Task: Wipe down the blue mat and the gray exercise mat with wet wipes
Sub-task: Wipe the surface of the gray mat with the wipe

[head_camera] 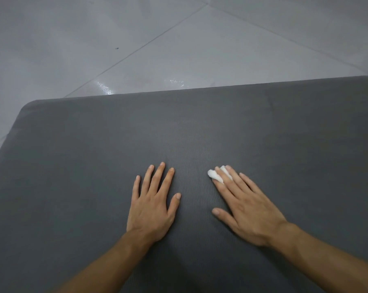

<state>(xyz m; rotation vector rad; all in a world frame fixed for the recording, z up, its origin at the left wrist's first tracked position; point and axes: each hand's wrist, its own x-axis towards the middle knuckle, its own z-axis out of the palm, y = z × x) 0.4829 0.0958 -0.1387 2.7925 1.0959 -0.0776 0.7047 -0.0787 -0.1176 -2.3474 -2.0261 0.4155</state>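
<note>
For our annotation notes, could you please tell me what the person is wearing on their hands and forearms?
Nothing that shows. The left hand and right hand are bare: no gloves, rings or watch. Both forearms are uncovered down to the picture's edge, with no sleeve in view.

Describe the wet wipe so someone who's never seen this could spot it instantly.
Look at the dark gray exercise mat filling the lower view. Both hands lie flat on it: the left hand bare, the right hand pressing the wet wipe under its fingertips. It is a small crumpled wad, the only white thing on the mat.
</note>
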